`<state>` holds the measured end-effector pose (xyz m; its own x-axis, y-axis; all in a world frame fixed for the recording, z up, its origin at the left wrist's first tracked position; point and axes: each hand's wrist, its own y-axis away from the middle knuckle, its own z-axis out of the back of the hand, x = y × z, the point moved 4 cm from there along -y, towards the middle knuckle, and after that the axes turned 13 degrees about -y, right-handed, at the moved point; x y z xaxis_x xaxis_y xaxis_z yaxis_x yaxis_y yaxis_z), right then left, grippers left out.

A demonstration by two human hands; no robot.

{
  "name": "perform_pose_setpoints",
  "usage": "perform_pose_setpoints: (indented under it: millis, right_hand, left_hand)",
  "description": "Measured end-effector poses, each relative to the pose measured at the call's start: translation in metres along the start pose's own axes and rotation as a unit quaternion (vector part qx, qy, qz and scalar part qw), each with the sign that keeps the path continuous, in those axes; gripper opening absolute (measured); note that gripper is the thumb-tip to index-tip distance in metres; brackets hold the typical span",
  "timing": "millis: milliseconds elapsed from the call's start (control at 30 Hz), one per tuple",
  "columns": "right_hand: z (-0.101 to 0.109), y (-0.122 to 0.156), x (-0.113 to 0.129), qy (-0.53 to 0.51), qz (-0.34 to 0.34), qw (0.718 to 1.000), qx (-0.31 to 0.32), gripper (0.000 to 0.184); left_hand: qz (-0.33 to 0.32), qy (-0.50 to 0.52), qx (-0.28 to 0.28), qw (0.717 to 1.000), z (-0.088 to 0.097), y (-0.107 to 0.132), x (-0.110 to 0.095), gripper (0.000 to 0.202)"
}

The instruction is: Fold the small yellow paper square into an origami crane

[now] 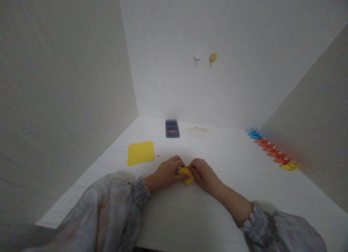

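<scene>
Near the front middle of the white table, a small folded piece of yellow paper is between my two hands. My left hand, with a ring on one finger, grips its left side, thumb lying across the front. The fingers of my right hand pinch its upper right edge. Fingers hide part of the folds. To the left lies a stack of yellow paper sheets, slightly fanned, with a tiny orange scrap beside it.
A dark, pixelated flat object lies near the back wall. Along the right wall runs a row of folded paper figures, blue, orange and yellow. A white hook and a yellow hook are on the back wall.
</scene>
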<state>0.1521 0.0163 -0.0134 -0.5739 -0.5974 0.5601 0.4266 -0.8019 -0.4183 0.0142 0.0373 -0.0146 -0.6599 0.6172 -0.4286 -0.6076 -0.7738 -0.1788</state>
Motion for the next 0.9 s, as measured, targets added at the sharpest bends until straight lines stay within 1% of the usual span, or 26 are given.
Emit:
perform_pose_setpoints:
  millis: [67,133,200,267,333,400,500,567,600,667,767,833,900]
  right_hand:
    - [0.002,0.0,-0.001,-0.032,-0.032,0.999,-0.018,0.014]
    - [0.002,0.0,-0.002,-0.084,-0.069,0.994,-0.029,0.014]
    - [0.001,0.0,-0.005,-0.151,-0.113,0.981,-0.04,0.016]
    - [-0.002,0.0,-0.009,-0.228,-0.158,0.959,-0.051,0.018]
    - [-0.004,0.002,-0.012,-0.315,-0.195,0.926,-0.066,0.02]
    - [-0.007,0.003,-0.013,-0.41,-0.222,0.881,-0.081,0.02]
    - [-0.01,0.004,-0.008,-0.524,-0.252,0.808,-0.097,0.017]
    - [-0.01,0.003,-0.004,-0.559,-0.265,0.779,-0.101,0.015]
    - [-0.01,0.002,-0.002,-0.565,-0.269,0.773,-0.102,0.014]
    - [-0.008,0.001,0.0,-0.566,-0.27,0.772,-0.102,0.015]
    - [-0.006,0.001,-0.002,-0.548,-0.265,0.787,-0.102,0.016]
    - [-0.005,0.0,-0.002,-0.54,-0.252,0.797,-0.098,0.015]
    - [-0.003,0.0,-0.002,-0.543,-0.231,0.801,-0.102,0.014]
  left_hand:
    - [0.031,0.072,0.004,0.997,-0.005,-0.002,0.004,0.035]
    - [0.064,0.166,0.025,0.984,-0.011,-0.004,0.008,0.034]
    - [0.076,0.27,0.047,0.959,-0.017,-0.005,0.009,0.03]
    - [0.086,0.35,0.05,0.931,-0.019,-0.006,0.009,0.028]
    - [0.097,0.4,0.045,0.91,-0.018,-0.007,0.007,0.029]
    - [0.101,0.431,0.035,0.896,-0.015,-0.007,0.004,0.031]
    - [0.088,0.46,0.016,0.883,-0.01,-0.006,-0.002,0.033]
    - [0.079,0.469,0.003,0.88,-0.008,-0.006,-0.004,0.035]
    - [0.073,0.471,-0.002,0.879,-0.007,-0.006,-0.005,0.037]
    - [0.058,0.476,-0.01,0.878,-0.007,-0.006,-0.005,0.041]
    - [0.047,0.484,-0.008,0.874,-0.008,-0.006,-0.004,0.042]
    - [0.056,0.493,-0.001,0.868,-0.008,-0.006,-0.002,0.046]
    - [0.069,0.504,0.018,0.861,-0.009,-0.005,-0.002,0.051]
